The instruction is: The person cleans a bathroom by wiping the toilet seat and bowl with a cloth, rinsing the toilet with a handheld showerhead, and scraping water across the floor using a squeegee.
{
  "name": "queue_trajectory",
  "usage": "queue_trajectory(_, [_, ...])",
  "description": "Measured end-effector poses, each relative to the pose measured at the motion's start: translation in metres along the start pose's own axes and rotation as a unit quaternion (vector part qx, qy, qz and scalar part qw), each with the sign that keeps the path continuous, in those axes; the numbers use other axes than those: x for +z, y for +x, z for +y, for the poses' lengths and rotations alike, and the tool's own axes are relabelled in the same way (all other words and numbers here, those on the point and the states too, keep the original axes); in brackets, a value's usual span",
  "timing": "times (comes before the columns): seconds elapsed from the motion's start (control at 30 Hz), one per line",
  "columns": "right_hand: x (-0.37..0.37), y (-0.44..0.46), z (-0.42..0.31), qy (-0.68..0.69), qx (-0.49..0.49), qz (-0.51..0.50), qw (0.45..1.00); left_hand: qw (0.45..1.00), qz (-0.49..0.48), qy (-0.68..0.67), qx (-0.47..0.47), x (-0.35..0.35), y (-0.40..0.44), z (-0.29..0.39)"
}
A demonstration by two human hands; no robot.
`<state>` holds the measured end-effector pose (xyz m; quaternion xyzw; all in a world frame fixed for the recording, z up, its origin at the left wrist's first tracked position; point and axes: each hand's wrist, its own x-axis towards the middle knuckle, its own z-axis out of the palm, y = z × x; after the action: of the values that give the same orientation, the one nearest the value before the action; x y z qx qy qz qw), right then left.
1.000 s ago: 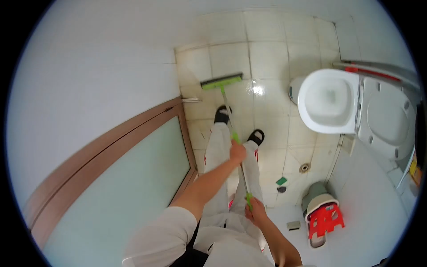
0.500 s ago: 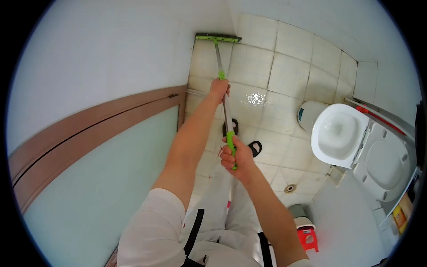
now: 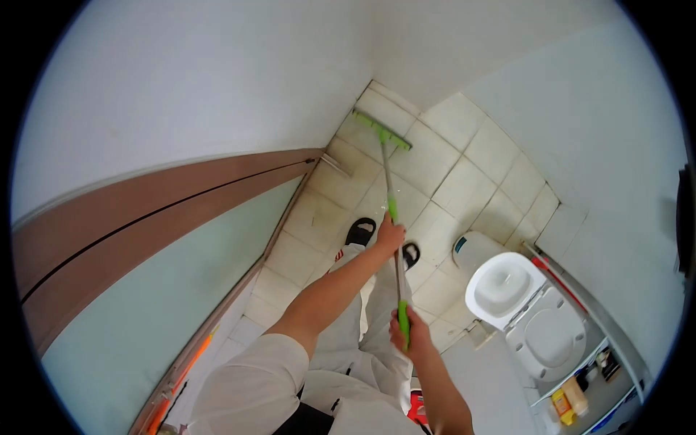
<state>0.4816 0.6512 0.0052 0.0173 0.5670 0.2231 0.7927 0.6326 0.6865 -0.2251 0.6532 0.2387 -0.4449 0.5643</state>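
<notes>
A long-handled floor squeegee (image 3: 383,132) with a green head and grey pole rests its blade on the tiled floor (image 3: 449,185) near the left wall. My left hand (image 3: 391,234) is wrapped round the pole just below its upper green collar. Lower down, my right hand (image 3: 410,332) grips the green handle end close to my body. The pole runs between my feet, which wear black slippers (image 3: 361,232).
To the right stands a white toilet (image 3: 505,288) with its lid up and a white bin (image 3: 478,250) beside it. A shelf (image 3: 605,388) holds bottles at lower right. A brown-framed frosted door (image 3: 174,254) lines the left. Behind my legs is something red (image 3: 417,407).
The view has turned and shifted. The squeegee head has come away from the wall corner and nearer to me, now slanting across the tiles. Both hands keep their grip.
</notes>
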Motion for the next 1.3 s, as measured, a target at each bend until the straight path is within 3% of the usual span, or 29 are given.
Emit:
queue_trajectory(0.07, [0.029,0.034,-0.048,-0.086,-0.023,0.062,0.994,0.99,-0.026,-0.137,-0.022,0.012,0.036,0.034])
queue_trajectory(0.13, [0.038,0.066,-0.077,-0.112,0.001,0.03,0.993,0.996,-0.014,-0.085,-0.017,0.013,0.067,0.036])
queue_trajectory(0.2, [0.048,0.07,-0.063,-0.159,-0.006,0.12,0.98,0.999,0.007,-0.037,-0.002,0.015,0.08,0.025])
queue_trajectory(0.27, [0.026,0.051,-0.048,-0.238,0.016,0.116,0.964,0.999,0.042,0.018,0.02,0.007,0.05,-0.006])
queue_trajectory(0.4, [0.001,-0.011,-0.052,-0.251,0.159,0.176,0.939,0.982,0.118,-0.107,-0.103,0.02,-0.03,-0.038])
queue_trajectory(0.5, [-0.011,-0.067,-0.101,-0.268,0.215,0.182,0.921,0.972,0.204,-0.007,-0.12,0.063,-0.056,-0.071])
queue_trajectory(0.6, [0.012,-0.114,-0.153,-0.258,0.23,0.166,0.924,0.951,0.291,0.068,-0.076,0.126,-0.075,-0.021])
queue_trajectory(0.67, [0.021,-0.13,-0.18,-0.312,0.198,0.181,0.912,0.973,0.225,-0.009,-0.059,0.148,-0.073,0.015])
queue_trajectory(0.73, [0.021,-0.126,-0.203,-0.357,0.145,0.207,0.899,0.972,0.217,-0.09,-0.017,0.171,-0.038,0.031])
queue_trajectory(0.8, [0.028,-0.092,-0.222,-0.389,0.106,0.2,0.893,0.97,0.162,-0.173,-0.042,0.161,0.001,0.056])
queue_trajectory(0.93, [0.034,-0.046,-0.198,-0.431,0.125,0.243,0.86,0.968,0.133,-0.194,-0.09,0.126,0.02,0.055])
queue_trajectory(1.03, [0.012,-0.054,-0.157,-0.454,0.161,0.274,0.832,0.957,0.17,-0.22,-0.081,0.117,-0.018,-0.004])
queue_trajectory(1.1, [0.009,-0.072,-0.136,-0.449,0.203,0.293,0.819,0.95,0.15,-0.244,-0.123,0.114,-0.046,-0.033])
queue_trajectory(1.2, [0.004,-0.097,-0.127,-0.464,0.246,0.309,0.793,0.947,0.189,-0.226,-0.132,0.123,-0.084,-0.057])
queue_trajectory(1.3, [0.012,-0.123,-0.119,-0.466,0.251,0.305,0.792,0.931,0.317,-0.149,-0.105,0.143,-0.105,-0.067])
